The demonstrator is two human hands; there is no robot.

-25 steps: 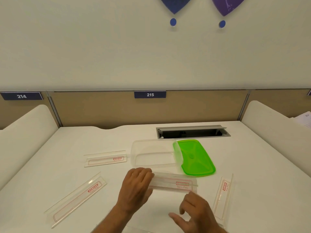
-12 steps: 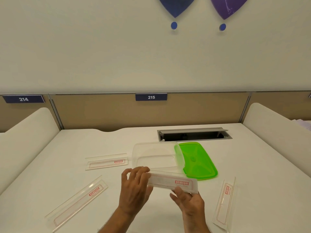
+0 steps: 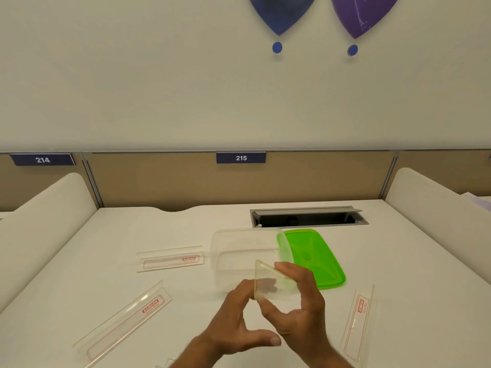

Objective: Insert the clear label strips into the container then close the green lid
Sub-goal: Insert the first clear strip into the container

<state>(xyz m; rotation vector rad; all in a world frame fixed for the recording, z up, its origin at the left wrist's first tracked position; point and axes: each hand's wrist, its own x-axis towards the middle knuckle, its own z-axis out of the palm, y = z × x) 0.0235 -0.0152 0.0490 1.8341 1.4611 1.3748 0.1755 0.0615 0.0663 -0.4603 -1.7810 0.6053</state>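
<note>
Now the clear plastic label strip [image 3: 268, 281], flat on the white desk [image 3: 132, 229] a second ago, stands tipped on end at the near rim of the clear rectangular container [image 3: 247, 251]; the right hand [image 3: 297, 309] pinches it, while the left hand [image 3: 233, 322] has let go, fingers loose; the green plastic lid [image 3: 316, 258] lies open beside the container; insertion looks imminent; three strips wait.

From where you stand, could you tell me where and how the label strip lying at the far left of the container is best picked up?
Pinch the label strip near its right end, by the red logo, coming from above. It lies flat on the white table with a raised fold along its far edge, so a thumb on the near edge and a finger behind that fold should probably get purchase. Its right end lies beside the clear container.
</note>
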